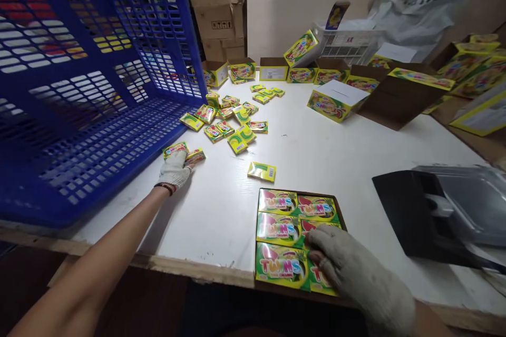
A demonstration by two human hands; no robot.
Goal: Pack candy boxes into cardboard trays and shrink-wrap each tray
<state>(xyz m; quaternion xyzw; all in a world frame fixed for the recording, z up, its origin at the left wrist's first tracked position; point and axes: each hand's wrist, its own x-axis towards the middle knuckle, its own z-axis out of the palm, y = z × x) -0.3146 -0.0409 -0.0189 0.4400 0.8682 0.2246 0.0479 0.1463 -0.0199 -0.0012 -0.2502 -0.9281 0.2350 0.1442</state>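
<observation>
My left hand (174,169), in a white knit glove, reaches to the table beside the blue crate. Its fingers and thumb close around a small yellow-green candy box (195,156); another candy box (176,148) lies at the fingertips. My right hand (348,263), also gloved, rests over the right side of an open carton (343,216) at the table's front edge. Its fingers are apart and touch the "TWINS" candy boxes (279,227), which lie in two columns inside. The hand partly hides the right column. A single candy box (261,171) lies flat just beyond the carton.
A blue plastic crate (98,168) lies on its side at left. Scattered candy boxes (225,126) cover the table's middle left. Display cartons (272,69) line the back, with an open brown carton (399,97) at right. A black-and-clear plastic item (415,216) sits front right.
</observation>
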